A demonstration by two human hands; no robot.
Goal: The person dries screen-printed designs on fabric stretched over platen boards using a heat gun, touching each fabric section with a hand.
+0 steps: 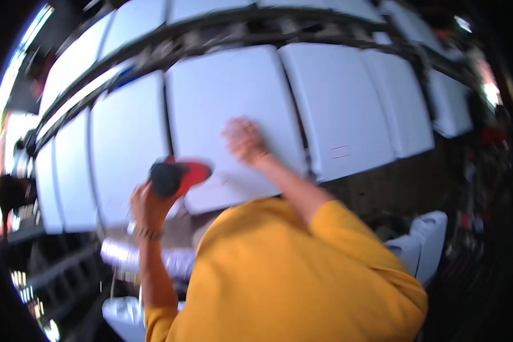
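Observation:
My left hand (146,206), with a band at the wrist, is closed on a black-and-red object (179,175) with a rounded red end; blur hides its exact kind. The object overlaps the lower left part of a large white panel (228,85) in front of me. Over the middle of that same panel is my right hand (245,139), its fingers smeared by motion. Faint reddish marks show near the panel's lower edge.
More white panels stand side by side, one at left (128,137) and one at right (339,102) with thin red lines. A further row (134,25) lies behind a dark rail. Near my left forearm is a shiny wrapped roll (119,253); white containers (430,239) stand lower right.

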